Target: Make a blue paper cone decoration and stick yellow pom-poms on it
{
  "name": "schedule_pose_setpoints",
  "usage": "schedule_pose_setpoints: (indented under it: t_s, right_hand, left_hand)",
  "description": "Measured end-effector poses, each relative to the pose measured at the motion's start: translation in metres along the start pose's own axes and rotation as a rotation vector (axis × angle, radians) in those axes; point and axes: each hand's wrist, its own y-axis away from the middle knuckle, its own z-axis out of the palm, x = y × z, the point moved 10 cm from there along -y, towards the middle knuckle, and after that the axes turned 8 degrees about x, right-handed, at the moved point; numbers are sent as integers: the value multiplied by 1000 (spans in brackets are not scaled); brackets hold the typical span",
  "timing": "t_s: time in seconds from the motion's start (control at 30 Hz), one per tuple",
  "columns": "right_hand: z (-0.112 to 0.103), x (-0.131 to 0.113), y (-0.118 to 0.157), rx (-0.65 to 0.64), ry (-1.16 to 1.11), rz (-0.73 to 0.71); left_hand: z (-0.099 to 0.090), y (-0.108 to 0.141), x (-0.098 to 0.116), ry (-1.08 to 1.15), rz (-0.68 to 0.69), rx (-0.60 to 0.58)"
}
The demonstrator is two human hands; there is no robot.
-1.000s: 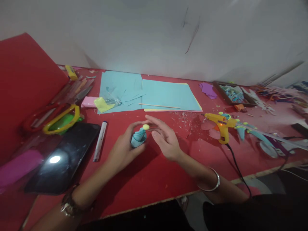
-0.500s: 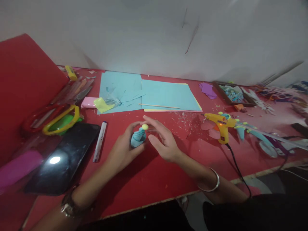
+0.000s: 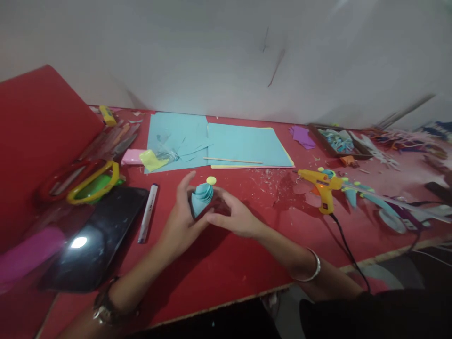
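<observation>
Between my two hands is a rolled light-blue paper cone [image 3: 202, 200] with layered, spiralling edges at its top. A small yellow ball [image 3: 211, 180] sits at the cone's upper tip. My left hand [image 3: 181, 214] holds the cone from the left, its index finger raised beside it and its thumb low in front. From the right, my right hand [image 3: 238, 216] curls around the cone's side, fingers behind it and thumb near the left thumb. The right fingertips are partly hidden by the paper.
Light-blue sheets [image 3: 247, 143] and a thin stick [image 3: 233, 160] lie ahead. A yellow glue gun [image 3: 323, 188] with its cord is at right, beyond it a tray of scraps [image 3: 353, 153]. At left are a marker [image 3: 148, 212], a dark tablet-like slab [image 3: 95, 240] and yellow-handled scissors [image 3: 93, 183].
The cone has tilted, so its layered side now faces me. My right hand has lowered and closed in around the cone's right side, and my left index finger has lifted.
</observation>
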Motion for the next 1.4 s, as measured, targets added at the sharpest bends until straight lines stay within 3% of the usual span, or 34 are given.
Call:
schedule_pose_setpoints:
  t_s: [0.13,0.33,0.43,0.53,0.63,0.73,0.9,1.17,1.33,1.4]
  right_hand:
    - [-4,8,0,78,-14,65]
    - [-20,27,-2,199,14,214]
    - [-32,25,-7,235,22,212]
    - [-44,21,-12,246,32,196]
    - [-44,27,-14,179,14,254]
    - [-39,34,-14,121,-7,290]
    - [-42,41,-13,166,-3,299]
    - [-43,38,-12,191,176,282]
    - [-58,14,-13,363,269,84]
    - [-53,2,-12,352,248,-22]
  left_hand:
    - [6,2,3,17,41,-19]
    - [25,7,1,-22,34,-175]
    - [24,5,-4,-54,37,-214]
    - [7,-6,-2,-198,120,-150]
    - [-10,-22,-4,-657,252,-114]
    - [-34,-46,-3,-931,346,13]
    - [-66,-85,-18,-1156,267,150]
    - [-73,-103,-39,-1149,229,136]
    - [-61,-95,-21,-1020,302,89]
    - [-50,-81,-8,-938,342,58]
